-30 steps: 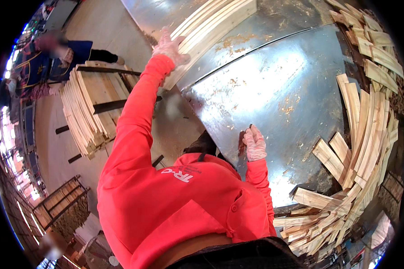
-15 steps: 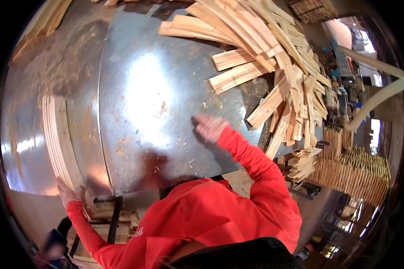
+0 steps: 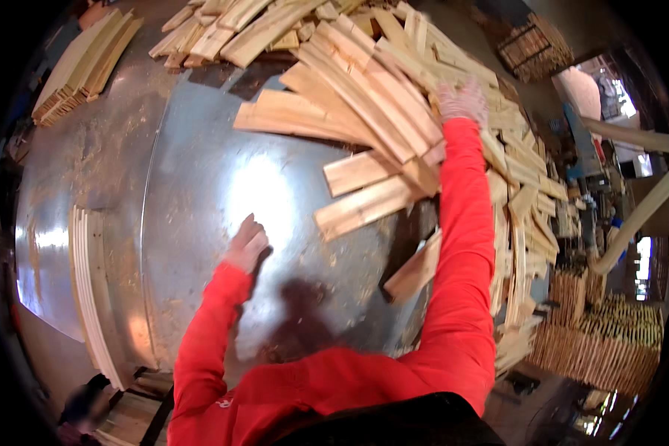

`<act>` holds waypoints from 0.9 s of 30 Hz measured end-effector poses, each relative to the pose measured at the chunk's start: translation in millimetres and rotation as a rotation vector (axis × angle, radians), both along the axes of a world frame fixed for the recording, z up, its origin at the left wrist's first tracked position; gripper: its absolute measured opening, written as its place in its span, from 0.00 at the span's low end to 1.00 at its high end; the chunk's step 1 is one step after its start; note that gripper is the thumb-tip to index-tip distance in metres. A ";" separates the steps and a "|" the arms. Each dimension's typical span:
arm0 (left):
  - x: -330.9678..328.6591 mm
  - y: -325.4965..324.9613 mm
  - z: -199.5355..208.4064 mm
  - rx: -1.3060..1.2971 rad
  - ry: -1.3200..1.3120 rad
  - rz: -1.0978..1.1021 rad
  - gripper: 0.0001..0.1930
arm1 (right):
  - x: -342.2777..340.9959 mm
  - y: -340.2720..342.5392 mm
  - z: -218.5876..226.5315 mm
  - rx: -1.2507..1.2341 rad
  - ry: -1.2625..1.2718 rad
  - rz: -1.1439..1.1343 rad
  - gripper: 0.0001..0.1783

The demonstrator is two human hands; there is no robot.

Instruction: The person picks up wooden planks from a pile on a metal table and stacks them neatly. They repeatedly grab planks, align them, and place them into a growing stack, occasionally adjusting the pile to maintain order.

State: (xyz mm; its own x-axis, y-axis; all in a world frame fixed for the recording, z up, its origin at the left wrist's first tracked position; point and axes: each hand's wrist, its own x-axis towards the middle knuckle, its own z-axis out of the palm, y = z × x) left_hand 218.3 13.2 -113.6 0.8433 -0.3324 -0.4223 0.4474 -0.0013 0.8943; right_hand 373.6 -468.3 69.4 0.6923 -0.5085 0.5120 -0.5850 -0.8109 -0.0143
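My right hand [image 3: 462, 102] reaches far over the heap of wooden boards [image 3: 372, 97], its fingers stretched out on the boards at the heap's right part. No board is lifted in it. Above the bare metal table [image 3: 193, 215], my left hand [image 3: 247, 244] is held with fingers loosely apart and nothing in them. Two short boards stick out of the heap toward me, the lower board [image 3: 368, 209] being the nearer to my left hand. At the table's left edge lies a neat row of boards [image 3: 93, 290], apart from both hands.
A stack of boards [image 3: 89, 63] lies at the far left. On the right stand large stacked boards [image 3: 602, 334] and a machine with a pale hose [image 3: 639, 215]. At the lower left, a person [image 3: 85, 409] is beside a rack with wood.
My left hand has left the row of boards and moved right over the table. My right hand has gone forward from the table onto the heap. The view has shifted.
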 end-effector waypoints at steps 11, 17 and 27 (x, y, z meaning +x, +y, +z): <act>182.1 -332.2 -21.9 -1.230 0.497 0.591 0.36 | 177.3 -159.5 -80.4 0.695 0.395 0.489 0.55; 113.5 -321.8 -3.6 -0.759 0.556 0.746 0.30 | 113.4 -71.7 -96.7 1.460 0.788 0.617 0.59; -70.4 -72.7 -18.6 -0.139 0.519 0.694 0.27 | -139.0 110.8 -99.1 0.919 0.829 0.527 0.57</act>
State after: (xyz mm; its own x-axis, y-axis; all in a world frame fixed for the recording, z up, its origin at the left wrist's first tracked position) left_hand 147.8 -59.5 -132.2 0.5872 0.1071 -0.8024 0.6570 0.5159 0.5497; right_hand 234.6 -357.6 -29.7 0.8479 -0.0182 -0.5299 -0.3096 -0.8283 -0.4669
